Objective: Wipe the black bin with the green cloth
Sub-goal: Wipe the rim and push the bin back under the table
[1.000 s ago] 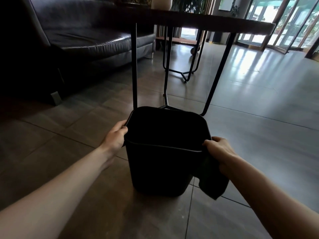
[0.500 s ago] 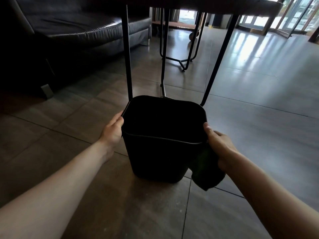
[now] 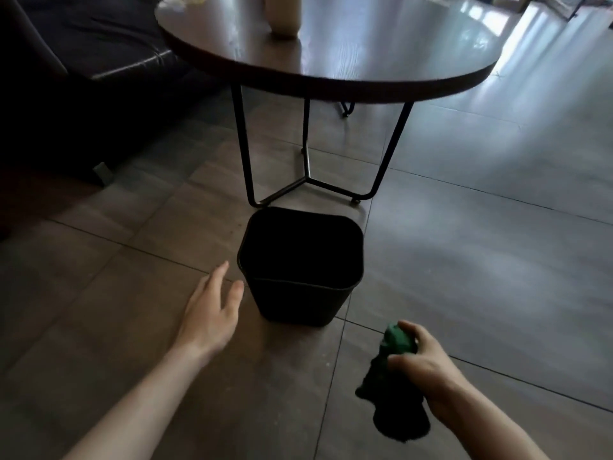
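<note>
The black bin [image 3: 292, 305] stands upright on the tiled floor, just in front of the round table's legs. Its inside is dark. My left hand [image 3: 212, 310] hovers a little left of the bin with fingers spread, clear of the rim and holding nothing. My right hand [image 3: 423, 363] is lower right of the bin, away from it, closed around the bunched green cloth [image 3: 393, 380]. The cloth's loose end hangs down below the hand.
A round dark wooden table [image 3: 331, 58] on thin black metal legs [image 3: 243, 147] stands right behind the bin, with a pale vase [image 3: 283, 14] on top. A dark leather sofa [image 3: 76, 61] fills the upper left. Tiled floor [image 3: 497, 260] stretches to the right.
Both hands have let go of the bin's rim and pulled back toward me. The view has risen, so the tabletop now shows from above. The cloth stays in my right hand.
</note>
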Motion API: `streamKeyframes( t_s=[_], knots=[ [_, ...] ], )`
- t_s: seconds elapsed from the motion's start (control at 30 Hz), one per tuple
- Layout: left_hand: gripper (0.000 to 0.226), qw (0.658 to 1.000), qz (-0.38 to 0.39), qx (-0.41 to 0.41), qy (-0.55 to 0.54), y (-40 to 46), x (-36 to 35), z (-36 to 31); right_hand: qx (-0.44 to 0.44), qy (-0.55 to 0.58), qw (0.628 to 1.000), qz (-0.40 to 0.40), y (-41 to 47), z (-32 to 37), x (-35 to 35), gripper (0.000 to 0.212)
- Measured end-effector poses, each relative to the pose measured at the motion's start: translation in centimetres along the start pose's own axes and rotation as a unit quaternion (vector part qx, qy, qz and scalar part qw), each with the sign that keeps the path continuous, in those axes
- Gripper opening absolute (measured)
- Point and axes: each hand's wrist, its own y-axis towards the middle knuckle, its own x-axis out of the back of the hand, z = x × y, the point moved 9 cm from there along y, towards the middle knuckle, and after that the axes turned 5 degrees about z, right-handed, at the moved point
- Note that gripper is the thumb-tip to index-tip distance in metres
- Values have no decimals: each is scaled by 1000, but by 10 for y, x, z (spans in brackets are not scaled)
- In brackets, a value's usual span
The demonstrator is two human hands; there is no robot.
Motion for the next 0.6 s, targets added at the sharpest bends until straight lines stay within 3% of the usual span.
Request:
streamKeyframes(
  t_s=[0.1, 0.2, 0.33, 0.4, 0.47, 0.6],
  knots=[
    [59, 999, 34, 11, 23, -47, 29, -27, 37, -111, 993, -27, -71, 32, 5, 83],
    [61, 994, 61, -16, 85, -89, 61, -64, 139, -232, 962, -28, -146, 85, 0, 76],
    [64, 985, 76, -53, 148, -134, 110, -119, 246, -470, 848, 9, -233, 156, -19, 76],
    [64, 983, 70, -59, 156, -153, 142, -147, 282, -537, 795, -21, -277, 194, -18, 83],
    [65, 980, 67, -80, 170, -172, 177, -180, 316, -560, 764, -54, -323, 229, -11, 87],
    [65, 972, 54, -114, 198, -195, 241, -230, 333, -617, 710, -62, -384, 281, -12, 72]
  ],
)
